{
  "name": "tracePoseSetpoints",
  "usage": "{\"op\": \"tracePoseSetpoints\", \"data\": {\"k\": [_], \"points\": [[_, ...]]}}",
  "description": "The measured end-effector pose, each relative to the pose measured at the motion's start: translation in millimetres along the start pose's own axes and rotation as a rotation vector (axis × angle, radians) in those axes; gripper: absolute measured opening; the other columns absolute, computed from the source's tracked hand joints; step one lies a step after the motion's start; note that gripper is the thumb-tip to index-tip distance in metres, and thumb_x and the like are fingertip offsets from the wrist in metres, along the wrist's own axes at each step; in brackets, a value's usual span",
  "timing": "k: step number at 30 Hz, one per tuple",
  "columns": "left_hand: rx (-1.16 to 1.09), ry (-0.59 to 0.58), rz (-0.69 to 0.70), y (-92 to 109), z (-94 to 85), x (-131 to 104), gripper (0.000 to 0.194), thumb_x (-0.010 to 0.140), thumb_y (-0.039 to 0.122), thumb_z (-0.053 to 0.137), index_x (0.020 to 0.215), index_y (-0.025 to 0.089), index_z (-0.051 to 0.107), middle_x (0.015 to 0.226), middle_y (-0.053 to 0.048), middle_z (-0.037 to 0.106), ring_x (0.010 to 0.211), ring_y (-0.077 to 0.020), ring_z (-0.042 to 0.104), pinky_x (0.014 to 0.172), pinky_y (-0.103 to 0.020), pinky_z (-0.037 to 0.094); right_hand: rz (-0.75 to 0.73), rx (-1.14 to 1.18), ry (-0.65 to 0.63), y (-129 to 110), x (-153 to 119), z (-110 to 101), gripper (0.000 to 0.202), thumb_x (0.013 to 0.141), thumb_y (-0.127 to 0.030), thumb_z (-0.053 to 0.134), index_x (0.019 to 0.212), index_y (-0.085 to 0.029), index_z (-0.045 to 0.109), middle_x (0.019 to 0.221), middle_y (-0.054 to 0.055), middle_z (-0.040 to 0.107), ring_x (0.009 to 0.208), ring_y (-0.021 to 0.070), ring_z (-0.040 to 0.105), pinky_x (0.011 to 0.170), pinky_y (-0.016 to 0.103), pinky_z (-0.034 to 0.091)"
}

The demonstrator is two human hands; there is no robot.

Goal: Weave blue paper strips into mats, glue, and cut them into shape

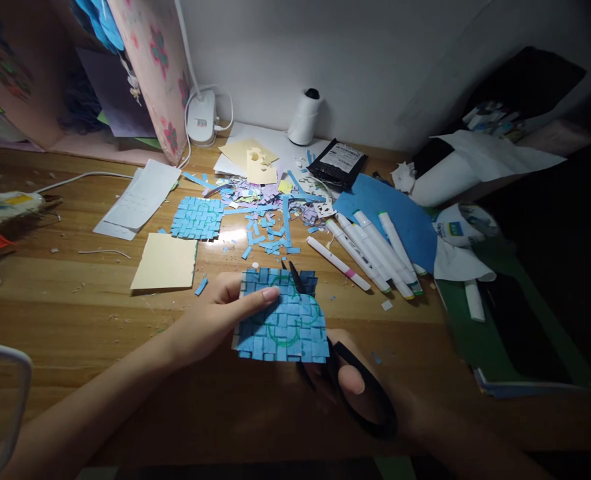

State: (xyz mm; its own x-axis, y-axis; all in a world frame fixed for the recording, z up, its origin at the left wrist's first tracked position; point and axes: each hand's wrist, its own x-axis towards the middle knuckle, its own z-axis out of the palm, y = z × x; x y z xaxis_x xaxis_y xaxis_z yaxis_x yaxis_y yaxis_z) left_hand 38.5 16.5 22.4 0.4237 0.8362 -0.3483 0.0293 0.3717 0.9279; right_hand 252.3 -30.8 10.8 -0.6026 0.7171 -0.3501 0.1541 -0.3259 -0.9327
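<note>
My left hand [225,310] pinches the left side of a blue woven paper square [280,333], thumb on top and fingers underneath. A green curved outline is drawn on its weave. My right hand [350,380] grips black scissors [368,400] by the handles, with the thumb through a loop. Their blades run into the paper from the right, and the tips [295,273] stick out near its top edge. A second blue woven square [197,218] with a green drawn line lies on the desk beyond, beside a cream paper square [165,261].
Blue and purple paper scraps [270,220] litter the wooden desk [100,313]. Several white markers [370,253] lie at right on blue paper [400,213]. A white thread cone [304,119] and a black packet [338,163] stand behind. A white charger [202,119] sits against the wall.
</note>
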Motion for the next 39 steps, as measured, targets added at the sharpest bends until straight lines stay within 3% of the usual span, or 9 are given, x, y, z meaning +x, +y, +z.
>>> {"op": "tracePoseSetpoints", "data": {"k": [6,11,16,19,23,26,30,35,39], "points": [[-0.170,0.055,-0.098,5.5,-5.3,3.0,0.029,0.069,0.042,0.068,0.064,0.015,0.059,0.058,0.001,0.055,0.049,-0.0099,0.051,0.044,-0.019,0.043,-0.041,0.049,0.093,14.4,3.4,-5.4,0.064,0.063,-0.083,0.041,0.067,-0.019,0.043,0.049,-0.006,0.040,0.041,0.0082,0.038,0.040,0.021,0.033],[-0.070,0.045,0.010,6.3,-9.9,4.2,0.033,0.073,0.043,0.066,0.059,0.014,0.056,0.057,0.002,0.052,0.051,-0.0075,0.048,0.047,-0.017,0.041,-0.093,0.196,0.169,26.5,13.0,-7.9,0.068,0.061,-0.086,0.031,0.071,-0.020,0.042,0.044,-0.009,0.037,0.032,0.0069,0.036,0.034,0.020,0.037],[0.121,-0.034,0.050,6.0,-9.8,2.7,0.032,0.081,0.041,0.059,0.063,0.014,0.059,0.062,0.000,0.055,0.055,-0.0085,0.049,0.049,-0.017,0.041,-0.156,0.253,0.195,20.2,14.4,-6.4,0.068,0.062,-0.086,0.034,0.073,-0.020,0.045,0.043,-0.009,0.037,0.032,0.0075,0.039,0.035,0.022,0.040],[0.197,-0.067,0.045,4.4,-7.4,1.5,0.034,0.082,0.041,0.057,0.063,0.013,0.057,0.060,0.000,0.052,0.054,-0.0086,0.047,0.047,-0.017,0.039,-0.170,0.171,0.334,5.9,12.3,-7.7,0.046,0.073,-0.064,0.056,0.074,-0.018,0.051,0.044,-0.008,0.041,0.035,0.0068,0.040,0.037,0.019,0.037],[0.340,-0.137,0.078,2.2,-0.6,-0.3,0.031,0.083,0.040,0.055,0.069,0.014,0.062,0.063,0.000,0.054,0.057,-0.0103,0.048,0.049,-0.019,0.040,-0.152,-0.027,0.499,-10.6,10.9,-8.6,0.026,0.070,-0.038,0.072,0.078,-0.017,0.060,0.047,-0.008,0.043,0.039,0.0059,0.038,0.040,0.020,0.033],[0.474,-0.183,0.139,0.9,4.3,-1.4,0.029,0.085,0.039,0.051,0.074,0.015,0.065,0.063,0.001,0.055,0.056,-0.0103,0.046,0.048,-0.018,0.036,-0.117,-0.077,0.489,-12.9,10.7,-6.4,0.024,0.068,-0.033,0.074,0.080,-0.017,0.061,0.048,-0.009,0.038,0.042,0.0054,0.034,0.041,0.020,0.030],[0.619,-0.228,0.178,-1.0,6.6,-1.6,0.032,0.088,0.038,0.048,0.071,0.015,0.061,0.054,0.003,0.046,0.048,-0.0088,0.037,0.043,-0.019,0.028,-0.108,-0.148,0.491,-11.2,10.7,-3.3,0.016,0.071,-0.028,0.071,0.072,-0.016,0.060,0.055,-0.005,0.048,0.048,0.0069,0.040,0.043,0.020,0.032],[0.629,-0.245,0.161,-0.7,6.0,-2.0,0.035,0.088,0.040,0.046,0.068,0.015,0.059,0.052,0.003,0.043,0.047,-0.0090,0.037,0.043,-0.019,0.028,-0.100,-0.133,0.514,-14.9,11.6,-3.2,0.020,0.075,-0.032,0.066,0.065,-0.016,0.057,0.053,-0.004,0.051,0.045,0.0074,0.045,0.041,0.020,0.036],[0.538,-0.279,0.114,0.2,6.1,-2.0,0.032,0.087,0.039,0.047,0.078,0.014,0.064,0.059,0.001,0.052,0.050,-0.0096,0.041,0.046,-0.019,0.034,-0.015,-0.040,0.470,-15.1,13.3,-5.3,0.024,0.074,-0.035,0.065,0.063,-0.016,0.055,0.041,-0.007,0.044,0.032,0.0053,0.038,0.032,0.018,0.029]]}}
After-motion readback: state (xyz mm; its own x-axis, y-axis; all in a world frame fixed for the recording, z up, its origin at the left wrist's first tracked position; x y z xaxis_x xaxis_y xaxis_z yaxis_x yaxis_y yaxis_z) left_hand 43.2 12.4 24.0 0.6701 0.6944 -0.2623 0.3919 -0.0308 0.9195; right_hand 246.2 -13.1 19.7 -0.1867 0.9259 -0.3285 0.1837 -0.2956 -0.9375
